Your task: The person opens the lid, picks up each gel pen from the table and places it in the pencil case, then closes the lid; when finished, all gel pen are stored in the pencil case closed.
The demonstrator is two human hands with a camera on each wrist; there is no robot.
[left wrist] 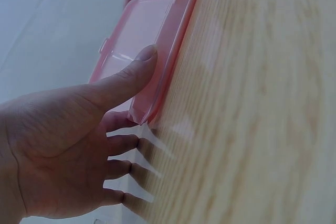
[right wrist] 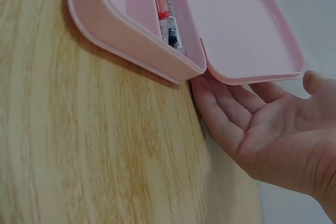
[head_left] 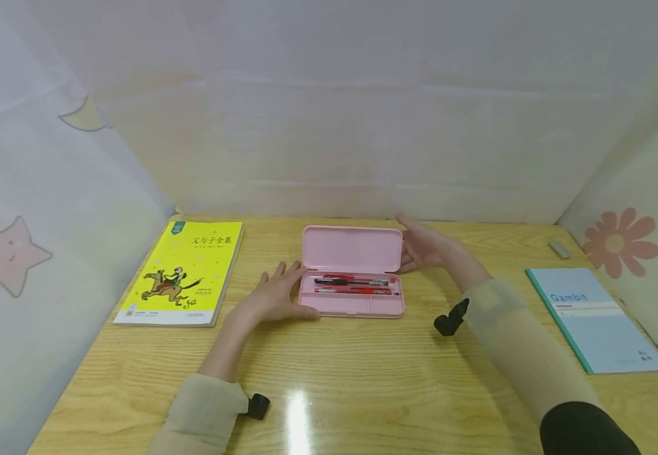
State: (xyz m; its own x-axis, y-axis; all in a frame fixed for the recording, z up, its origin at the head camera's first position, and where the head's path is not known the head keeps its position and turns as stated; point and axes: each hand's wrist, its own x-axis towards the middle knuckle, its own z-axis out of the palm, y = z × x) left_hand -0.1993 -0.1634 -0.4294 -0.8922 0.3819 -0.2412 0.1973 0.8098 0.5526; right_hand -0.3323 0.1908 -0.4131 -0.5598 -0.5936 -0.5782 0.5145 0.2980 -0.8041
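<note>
A pink pencil case (head_left: 353,249) stands in the middle of the table with its lid raised. Red and black pens (head_left: 357,291) lie in its tray. At the case's left end is my left hand (head_left: 272,299), fingers spread and thumb along the front corner. In the left wrist view that thumb lies against the pink case (left wrist: 149,17). Behind the raised lid, at its right side, my right hand (head_left: 422,245) has its palm turned up. The right wrist view shows its fingers (right wrist: 223,106) reaching behind the lid (right wrist: 247,30), their tips hidden there.
On the left lies a yellow book (head_left: 184,272) with a cartoon cover. A pale blue notebook (head_left: 598,322) with a green spine is on the right, with a small grey block (head_left: 559,249) beyond it. White patterned sheets (head_left: 329,145) enclose the back and sides.
</note>
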